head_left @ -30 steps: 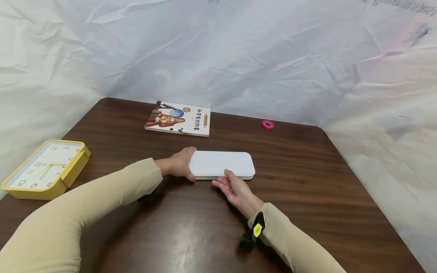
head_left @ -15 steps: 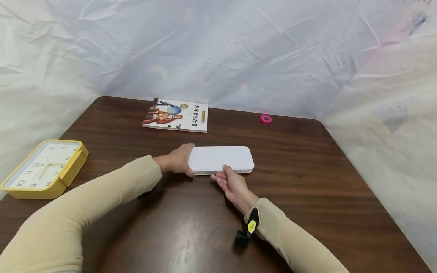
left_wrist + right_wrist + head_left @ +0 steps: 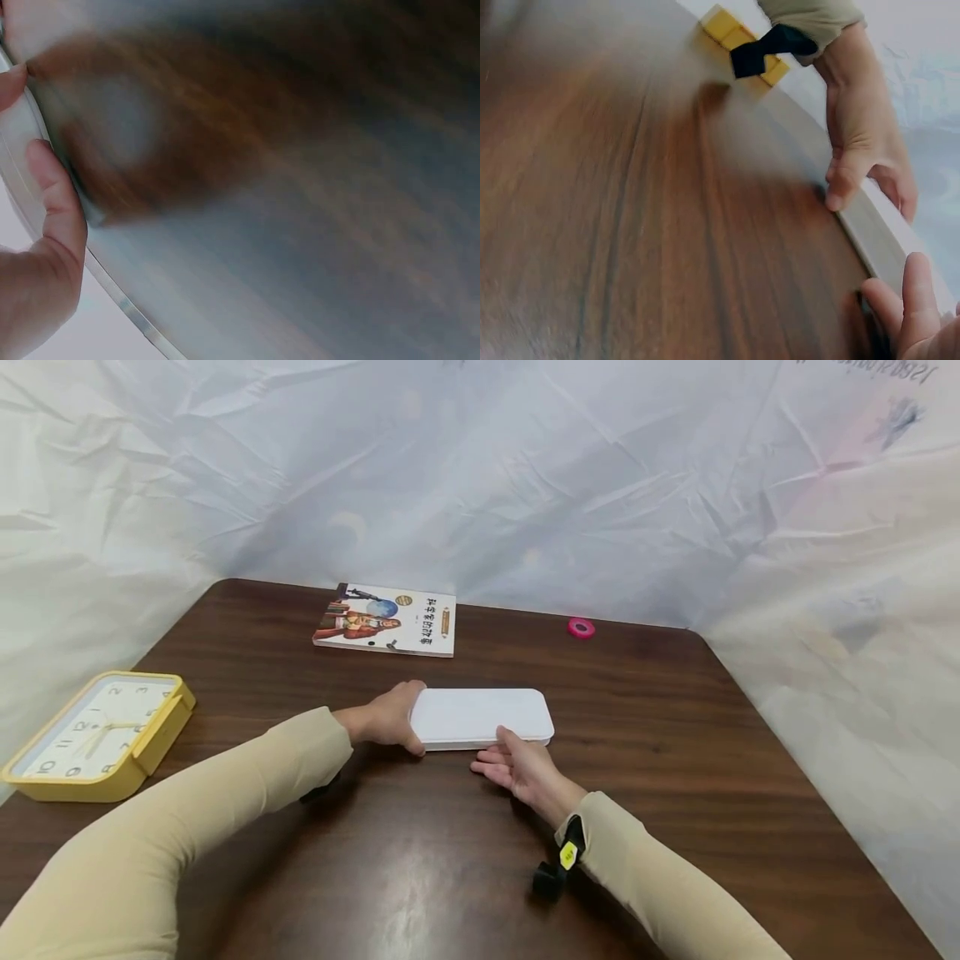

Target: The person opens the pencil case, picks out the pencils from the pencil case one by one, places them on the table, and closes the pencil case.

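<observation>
A white flat case (image 3: 480, 710) with rounded corners, like a pencil case, lies on the dark wood table in the head view. My left hand (image 3: 388, 717) grips its left end, thumb at the front corner and fingers round the back. At the front edge is my right hand (image 3: 531, 772), its thumb touching the lid's rim and its other fingers extended loosely in front of the side wall. In the left wrist view my left thumb (image 3: 60, 202) presses the case's side. The right wrist view shows the right fingers (image 3: 919, 300) beside the same wall. The lid looks closed.
A yellow square clock (image 3: 101, 735) lies at the left of the table (image 3: 675, 777). Behind the case is a book (image 3: 386, 620) with an illustrated cover. A small pink ring-shaped roll (image 3: 581, 627) lies near the back edge, and pale sheeting (image 3: 487, 485) hangs behind.
My right hand has slid slightly to the right along the case's front edge. The left hand keeps its grip on the left end, and the case stays in place.
</observation>
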Motion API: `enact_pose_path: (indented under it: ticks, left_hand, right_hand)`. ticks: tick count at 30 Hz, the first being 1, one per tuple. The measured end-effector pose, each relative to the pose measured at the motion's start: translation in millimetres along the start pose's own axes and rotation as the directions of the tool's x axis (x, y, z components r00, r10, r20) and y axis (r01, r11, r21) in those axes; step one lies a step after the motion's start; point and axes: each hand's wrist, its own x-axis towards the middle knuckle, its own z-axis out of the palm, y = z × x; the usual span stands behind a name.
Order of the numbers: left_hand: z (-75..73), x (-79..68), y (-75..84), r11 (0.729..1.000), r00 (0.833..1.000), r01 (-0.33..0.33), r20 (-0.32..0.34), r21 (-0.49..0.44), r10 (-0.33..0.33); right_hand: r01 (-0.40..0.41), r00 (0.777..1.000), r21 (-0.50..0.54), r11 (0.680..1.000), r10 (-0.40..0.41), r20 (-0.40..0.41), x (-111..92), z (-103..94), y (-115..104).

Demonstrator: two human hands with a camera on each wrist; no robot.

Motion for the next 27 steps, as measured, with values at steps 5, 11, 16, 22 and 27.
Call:
enact_pose_path:
  ticks: [5, 11, 16, 22, 27]
  left_hand:
    - [0.7, -3.5, -2.9, 1.0, 1.0, -0.007, 0.007, 0.007, 0.007]
    - [-0.1, -2.2, 1.6, 1.0, 1.0, -0.004, 0.01, 0.028, 0.003]
    - [-3.4, -1.7, 6.1, 0.999, 1.0, 0.007, -0.002, 0.049, -0.007]
    - [-2.4, -3.7, 3.0, 0.999, 0.999, -0.006, -0.032, 0.033, 0.007]
    - [0.4, -3.8, -0.9, 1.0, 0.999, -0.025, -0.034, -0.015, 0.024]
  right_hand:
    - [-0.074, 0.996, 0.117, 0.99, 0.068, 0.055, 1, 8.9, 0]
    - [-0.058, 0.998, 0.143, 0.988, 0.059, -0.003, 6, 15.7, 2]
    - [-0.015, 0.998, 0.14, 0.99, 0.025, -0.065, 6, 19.0, 3]
    - [0.011, 0.995, 0.116, 0.993, 0.0, -0.099, 6, 21.4, 4]
    - [0.02, 1.0, 0.039, 0.999, -0.02, 0.012, -1, 8.7, 2]
